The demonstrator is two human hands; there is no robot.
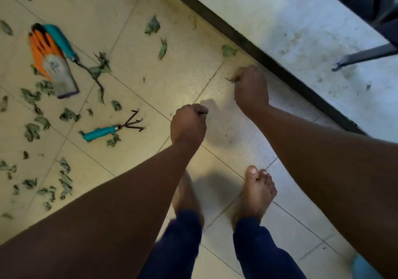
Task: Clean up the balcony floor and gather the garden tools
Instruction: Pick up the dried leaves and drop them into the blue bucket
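Leaves [32, 131] lie all over the tiled floor [176, 67], mostly on the left side, dry, green and curled up. A few more sit near the dark strip [265, 56] that runs along the edge of the tiles, and one leaf [229, 51] is just beside it. Two tools lie among the leaves. One is a small rake [112, 129] with a teal handle and bent dark prongs. It lies flat, near the left hand [188, 125]. The other tool [62, 41] also has a teal handle, and it lies farther away, touching an orange and grey glove [51, 62]. The left hand is curled into a fist above the floor, and I cannot tell if it holds anything. The right hand [251, 88] is down close to the dark strip with its fingers curled, and it pinches a small dark bit of leaf [230, 79]. Two bare feet [255, 194] stand on the tiles below the hands, with dark blue trouser legs [256, 250] above them. Past the strip is a pale, rough floor [301, 26] with some dirty spots.
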